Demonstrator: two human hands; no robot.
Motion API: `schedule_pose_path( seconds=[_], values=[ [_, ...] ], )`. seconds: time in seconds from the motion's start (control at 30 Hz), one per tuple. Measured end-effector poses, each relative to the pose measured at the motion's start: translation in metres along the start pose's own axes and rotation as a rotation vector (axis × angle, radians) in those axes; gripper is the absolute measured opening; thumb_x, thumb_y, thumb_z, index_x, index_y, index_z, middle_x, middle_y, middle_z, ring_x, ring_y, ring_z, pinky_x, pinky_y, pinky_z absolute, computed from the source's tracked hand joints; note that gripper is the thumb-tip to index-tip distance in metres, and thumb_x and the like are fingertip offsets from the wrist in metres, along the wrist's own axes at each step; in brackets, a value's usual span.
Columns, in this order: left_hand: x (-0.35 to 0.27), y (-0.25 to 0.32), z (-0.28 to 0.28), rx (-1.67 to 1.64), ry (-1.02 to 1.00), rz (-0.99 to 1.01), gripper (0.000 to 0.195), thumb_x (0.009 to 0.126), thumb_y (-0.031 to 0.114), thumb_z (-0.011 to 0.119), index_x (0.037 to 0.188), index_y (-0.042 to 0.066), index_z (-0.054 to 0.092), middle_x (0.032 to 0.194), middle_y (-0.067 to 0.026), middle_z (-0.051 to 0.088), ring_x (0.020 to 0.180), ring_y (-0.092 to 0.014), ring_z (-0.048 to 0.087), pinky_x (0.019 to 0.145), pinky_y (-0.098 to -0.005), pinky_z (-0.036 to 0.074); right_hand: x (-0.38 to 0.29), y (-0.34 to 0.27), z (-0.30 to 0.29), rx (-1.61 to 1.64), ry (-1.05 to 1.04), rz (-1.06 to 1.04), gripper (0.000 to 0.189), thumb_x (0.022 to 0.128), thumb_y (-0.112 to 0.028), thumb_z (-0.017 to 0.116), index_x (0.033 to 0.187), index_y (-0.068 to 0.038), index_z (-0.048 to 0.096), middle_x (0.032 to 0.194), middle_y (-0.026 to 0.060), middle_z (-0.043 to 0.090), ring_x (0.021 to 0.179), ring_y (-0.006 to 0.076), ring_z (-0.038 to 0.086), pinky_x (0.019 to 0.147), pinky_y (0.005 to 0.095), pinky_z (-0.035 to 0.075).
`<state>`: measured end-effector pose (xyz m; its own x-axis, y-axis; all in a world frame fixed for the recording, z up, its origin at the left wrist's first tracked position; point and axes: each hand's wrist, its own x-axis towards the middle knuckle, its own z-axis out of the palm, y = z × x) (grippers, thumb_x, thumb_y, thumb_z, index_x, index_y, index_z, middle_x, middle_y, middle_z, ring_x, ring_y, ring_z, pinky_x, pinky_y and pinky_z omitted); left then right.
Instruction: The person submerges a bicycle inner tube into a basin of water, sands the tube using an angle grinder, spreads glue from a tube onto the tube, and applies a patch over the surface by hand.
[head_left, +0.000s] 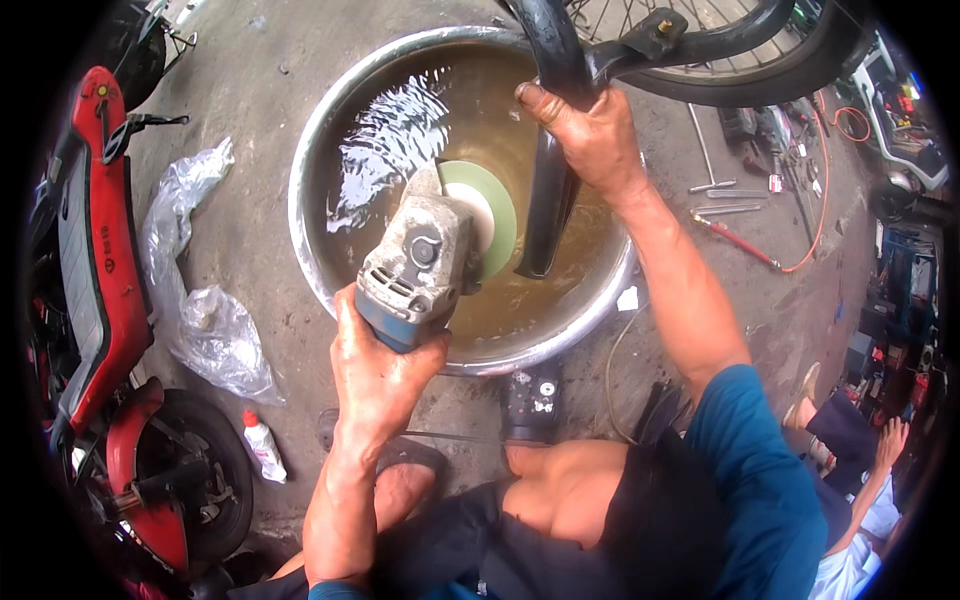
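My left hand grips the blue lower body of an angle grinder, whose green-rimmed disc faces right. The disc stands close to a black metal bracket that hangs down over the basin; whether they touch I cannot tell. My right hand is closed around the black tubular frame at the top of that bracket. Beneath both hands is a round metal basin of murky brown water, with bright reflections at its upper left.
A spoked wheel stands at the upper right. A red scooter, crumpled clear plastic and a white bottle with a red cap are on the left. An air hose and tools lie right; another person's hand shows lower right.
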<state>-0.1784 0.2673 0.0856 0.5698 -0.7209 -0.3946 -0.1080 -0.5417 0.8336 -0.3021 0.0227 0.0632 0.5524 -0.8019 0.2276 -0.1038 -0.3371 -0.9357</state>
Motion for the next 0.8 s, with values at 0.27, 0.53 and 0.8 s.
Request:
schedule_pose_path(
  seconds=[0.27, 0.53, 0.8],
  values=[
    [0.001, 0.011, 0.017, 0.136, -0.063, 0.024, 0.067, 0.064, 0.02, 0.076, 0.118, 0.005, 0.039, 0.094, -0.0234, 0.065, 0.088, -0.04, 0.065, 0.078, -0.0442, 0.05, -0.004, 0.003, -0.015, -0.071, 0.026, 0.011, 0.02, 0.085, -0.02, 0.07, 0.088, 0.0, 0.066, 0.071, -0.0003, 0.063, 0.066, 0.0086, 0.054, 0.062, 0.0264, 0.044],
    [-0.001, 0.018, 0.027, 0.191, -0.062, 0.062, 0.066, 0.065, 0.022, 0.076, 0.117, 0.004, 0.04, 0.09, -0.0244, 0.065, 0.086, -0.043, 0.064, 0.076, -0.0465, 0.05, -0.011, 0.0, -0.014, -0.062, 0.041, 0.091, 0.02, 0.085, -0.02, 0.07, 0.087, -0.001, 0.066, 0.068, -0.0022, 0.059, 0.064, 0.0078, 0.051, 0.062, 0.0263, 0.043],
    [-0.016, -0.001, 0.02, 0.353, -0.153, 0.089, 0.062, 0.066, 0.013, 0.074, 0.117, 0.0, 0.041, 0.095, -0.0226, 0.065, 0.089, -0.034, 0.067, 0.078, -0.0396, 0.051, -0.01, 0.01, -0.022, -0.075, 0.059, 0.013, 0.021, 0.084, -0.021, 0.07, 0.087, -0.001, 0.065, 0.067, -0.0001, 0.061, 0.062, 0.0085, 0.053, 0.06, 0.0265, 0.043]
  ],
)
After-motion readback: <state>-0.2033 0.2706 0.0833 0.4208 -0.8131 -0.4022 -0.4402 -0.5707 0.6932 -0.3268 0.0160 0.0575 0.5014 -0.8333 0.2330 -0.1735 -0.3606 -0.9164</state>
